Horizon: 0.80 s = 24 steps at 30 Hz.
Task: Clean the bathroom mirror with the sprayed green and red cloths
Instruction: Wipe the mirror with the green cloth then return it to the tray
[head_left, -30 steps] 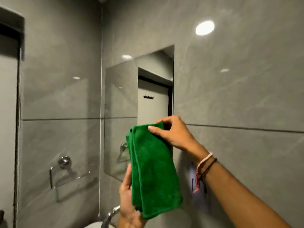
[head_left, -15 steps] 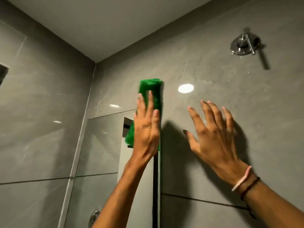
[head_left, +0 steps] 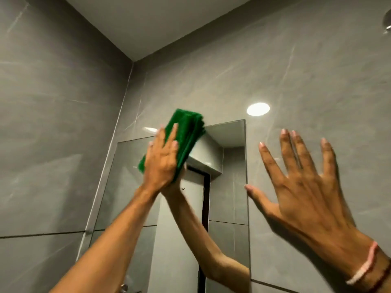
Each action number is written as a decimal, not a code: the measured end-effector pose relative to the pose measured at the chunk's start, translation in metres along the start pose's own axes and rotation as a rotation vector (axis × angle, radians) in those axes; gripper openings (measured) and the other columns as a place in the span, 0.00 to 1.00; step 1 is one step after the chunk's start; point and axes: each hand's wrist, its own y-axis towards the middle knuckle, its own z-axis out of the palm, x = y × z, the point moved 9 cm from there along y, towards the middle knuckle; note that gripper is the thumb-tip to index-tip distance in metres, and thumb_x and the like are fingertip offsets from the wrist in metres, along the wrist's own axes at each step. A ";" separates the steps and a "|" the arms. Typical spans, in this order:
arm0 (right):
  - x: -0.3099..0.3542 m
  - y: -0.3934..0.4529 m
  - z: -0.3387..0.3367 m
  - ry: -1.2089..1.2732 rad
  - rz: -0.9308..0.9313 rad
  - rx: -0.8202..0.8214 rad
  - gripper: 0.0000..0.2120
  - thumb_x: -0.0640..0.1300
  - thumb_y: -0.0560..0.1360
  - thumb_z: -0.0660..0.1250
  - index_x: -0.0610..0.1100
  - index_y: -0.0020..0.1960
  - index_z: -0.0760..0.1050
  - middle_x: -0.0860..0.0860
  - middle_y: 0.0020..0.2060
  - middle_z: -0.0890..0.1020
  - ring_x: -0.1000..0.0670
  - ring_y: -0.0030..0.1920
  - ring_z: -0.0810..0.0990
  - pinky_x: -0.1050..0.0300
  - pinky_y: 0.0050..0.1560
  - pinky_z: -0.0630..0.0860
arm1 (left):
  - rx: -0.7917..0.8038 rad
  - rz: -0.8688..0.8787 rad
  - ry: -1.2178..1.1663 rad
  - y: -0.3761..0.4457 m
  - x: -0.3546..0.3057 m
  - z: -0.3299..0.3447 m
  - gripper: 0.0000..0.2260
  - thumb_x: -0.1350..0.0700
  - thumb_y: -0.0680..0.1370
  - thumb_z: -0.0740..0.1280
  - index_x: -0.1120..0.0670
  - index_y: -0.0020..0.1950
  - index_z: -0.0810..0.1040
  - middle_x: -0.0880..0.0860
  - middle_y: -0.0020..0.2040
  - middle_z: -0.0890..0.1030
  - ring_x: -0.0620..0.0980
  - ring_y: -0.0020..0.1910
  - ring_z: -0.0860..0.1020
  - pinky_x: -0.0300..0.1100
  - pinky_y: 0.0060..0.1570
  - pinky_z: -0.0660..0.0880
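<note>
The frameless mirror [head_left: 228,197] hangs on the grey tiled wall. My left hand [head_left: 161,163] presses a folded green cloth [head_left: 186,132] flat against the glass near the mirror's top edge, the cloth's upper end reaching over onto the tile. My right hand [head_left: 302,187] lies flat on the wall to the right of the mirror, fingers spread, holding nothing. A reflection of my left arm shows in the glass. No red cloth is in view.
Grey tiled walls meet in a corner [head_left: 129,85] left of the mirror. A bright light reflection [head_left: 258,109] sits on the tile above the mirror's right corner. A chrome fitting [head_left: 386,23] is at the upper right edge.
My left hand has slid the green cloth leftwards along the mirror's top edge. My right hand stays spread on the wall. The view has shifted to the left.
</note>
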 end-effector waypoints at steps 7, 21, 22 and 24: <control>0.006 0.006 0.003 -0.036 0.017 -0.064 0.44 0.75 0.76 0.46 0.52 0.84 0.51 0.38 0.84 0.53 0.39 0.84 0.53 0.26 0.79 0.50 | -0.082 -0.706 -0.058 -0.125 0.186 -0.023 0.23 0.49 0.86 0.47 0.49 0.81 0.52 0.56 0.84 0.50 0.53 0.83 0.47 0.54 0.82 0.45; -0.015 -0.015 -0.008 0.050 -0.111 0.066 0.41 0.73 0.77 0.44 0.51 0.83 0.57 0.40 0.84 0.57 0.40 0.84 0.57 0.30 0.81 0.51 | -0.054 0.071 0.029 -0.072 -0.138 0.018 0.22 0.45 0.84 0.50 0.39 0.79 0.55 0.55 0.84 0.51 0.56 0.82 0.51 0.61 0.77 0.52; -0.018 -0.015 -0.009 0.059 -0.113 0.052 0.41 0.73 0.77 0.45 0.50 0.82 0.60 0.38 0.82 0.60 0.39 0.83 0.60 0.30 0.81 0.52 | -0.007 0.242 0.046 -0.071 -0.162 0.026 0.23 0.44 0.84 0.49 0.37 0.80 0.51 0.54 0.84 0.49 0.54 0.83 0.49 0.61 0.78 0.52; -0.021 -0.018 -0.011 0.073 -0.114 0.003 0.41 0.72 0.77 0.47 0.49 0.81 0.64 0.36 0.81 0.64 0.37 0.81 0.63 0.30 0.80 0.55 | 0.020 0.399 0.043 -0.069 -0.167 0.030 0.23 0.43 0.84 0.47 0.37 0.80 0.52 0.52 0.84 0.49 0.51 0.83 0.48 0.59 0.78 0.54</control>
